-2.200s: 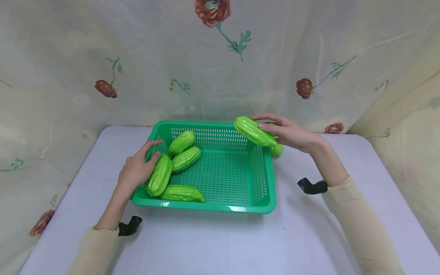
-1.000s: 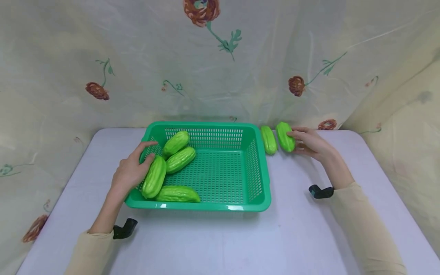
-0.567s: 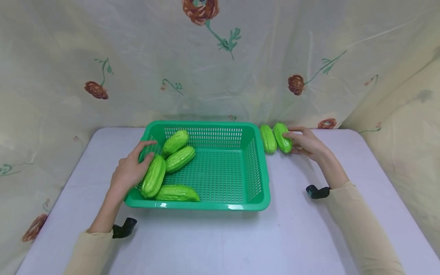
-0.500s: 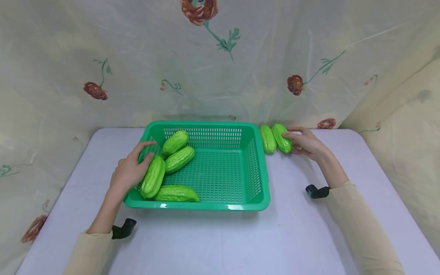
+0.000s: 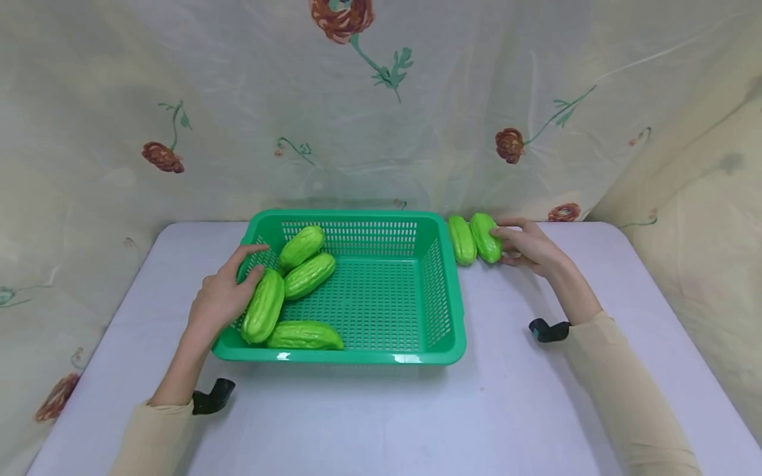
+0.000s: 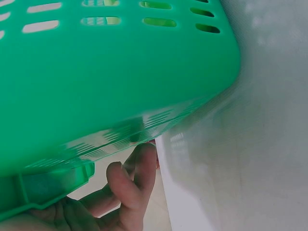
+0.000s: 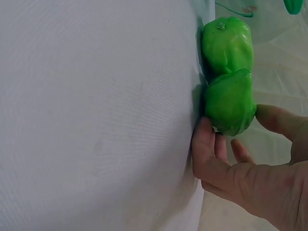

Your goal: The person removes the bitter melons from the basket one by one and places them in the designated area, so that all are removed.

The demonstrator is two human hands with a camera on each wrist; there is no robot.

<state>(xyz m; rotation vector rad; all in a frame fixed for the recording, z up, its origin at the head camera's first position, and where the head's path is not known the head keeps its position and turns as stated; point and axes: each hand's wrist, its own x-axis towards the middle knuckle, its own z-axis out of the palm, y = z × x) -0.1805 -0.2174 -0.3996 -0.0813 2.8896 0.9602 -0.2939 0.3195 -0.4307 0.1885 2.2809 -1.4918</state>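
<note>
A green plastic basket (image 5: 381,357) stands on the table, several ridged green bitter melons lying in its left part, one (image 5: 264,305) beside my left thumb. My left hand (image 5: 223,294) grips the basket's left rim; the left wrist view shows its curled fingers (image 6: 144,168) outside the wall. Right of the basket, two more bitter melons lie side by side at the table's back. My right hand (image 5: 530,246) holds the outer bitter melon (image 5: 485,237) at its end, thumb on one side and fingertips on the other. The inner bitter melon (image 5: 462,240) lies between it and the basket.
The table (image 5: 381,423) has a pale cloth. A flowered curtain (image 5: 381,132) hangs close behind the back edge and along both sides. Each wrist wears a black camera mount, such as the right mount (image 5: 549,330).
My right hand has carried a bitter melon out over the basket's right rim, set it on the table and slid it left against the other one. Its thumb has since drawn back slightly.
</note>
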